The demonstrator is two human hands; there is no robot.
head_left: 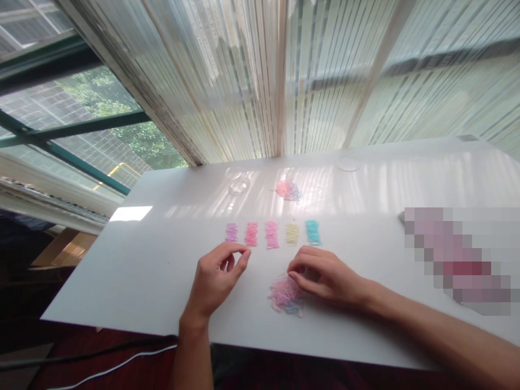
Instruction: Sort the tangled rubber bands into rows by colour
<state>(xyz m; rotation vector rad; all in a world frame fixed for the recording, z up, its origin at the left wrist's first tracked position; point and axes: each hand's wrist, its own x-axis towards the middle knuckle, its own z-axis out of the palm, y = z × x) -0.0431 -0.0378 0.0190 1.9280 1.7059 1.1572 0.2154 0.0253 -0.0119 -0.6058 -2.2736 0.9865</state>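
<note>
My left hand (pixel 217 276) hovers by the pink-red row, thumb and forefinger pinched together; anything between the tips is too small to make out. At the edge of a loose pile of thin pastel pieces (pixel 284 295), my right hand (pixel 325 273) is also closed in a pinch. What its fingertips grip, if anything, cannot be seen. Beyond both hands lie neat stacks of similar small pieces, side by side: purple (pixel 231 232), pink-red (pixel 251 234), pink (pixel 272 235), pale yellow (pixel 291 234) and turquoise (pixel 312 232). The pieces are too small to name.
A second mixed pile (pixel 288 190) sits farther back on the white table (pixel 134 271). Clear round dishes or lids stand at the back left (pixel 238 187) and back right (pixel 349 163). A blurred-out object (pixel 455 262) lies at the right. Blinds and a window border the far edge.
</note>
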